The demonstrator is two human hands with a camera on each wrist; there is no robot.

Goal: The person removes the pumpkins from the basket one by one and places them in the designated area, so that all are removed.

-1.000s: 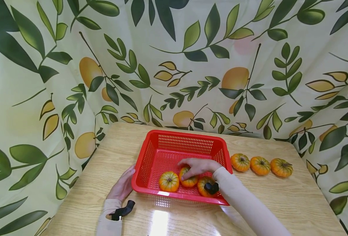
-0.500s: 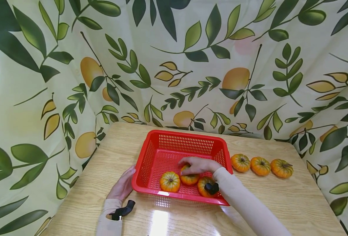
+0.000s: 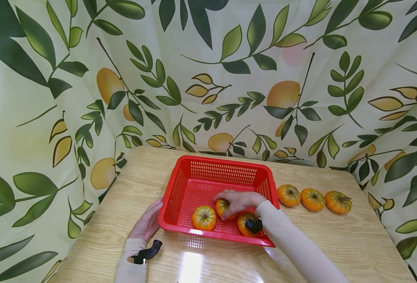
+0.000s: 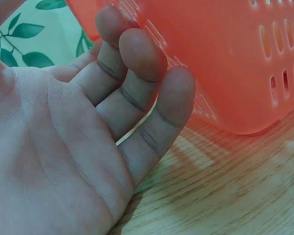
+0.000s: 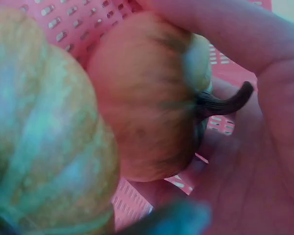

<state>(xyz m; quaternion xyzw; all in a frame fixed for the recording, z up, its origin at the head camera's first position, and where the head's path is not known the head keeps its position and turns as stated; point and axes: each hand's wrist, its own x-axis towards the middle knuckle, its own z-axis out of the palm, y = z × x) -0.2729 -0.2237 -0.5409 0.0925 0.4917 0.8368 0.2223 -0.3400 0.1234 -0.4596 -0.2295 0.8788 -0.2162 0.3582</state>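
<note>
A red basket (image 3: 218, 237) holds three orange pumpkins in a row near its front wall. My right hand (image 3: 240, 201) reaches inside and grips the middle pumpkin (image 3: 222, 207), with fingers and thumb around its sides. In the right wrist view that pumpkin (image 5: 144, 103) lies against the hand (image 5: 245, 161), its dark stem toward the palm, and another pumpkin (image 5: 44, 127) is close by. My left hand (image 3: 146, 223) touches the basket's left side from outside; in the left wrist view its fingers (image 4: 174, 93) are slightly bent against the red wall (image 4: 220, 58).
Three more pumpkins (image 3: 288, 195) (image 3: 312, 199) (image 3: 338, 202) stand in a row on the wooden table (image 3: 335, 243), right of the basket. A leaf-patterned cloth (image 3: 208, 90) hangs behind and at the sides. Each wrist carries a small black device.
The right hand's fingers have shifted around the middle pumpkin, which has turned and moved slightly. My left hand and the basket have stayed in place.
</note>
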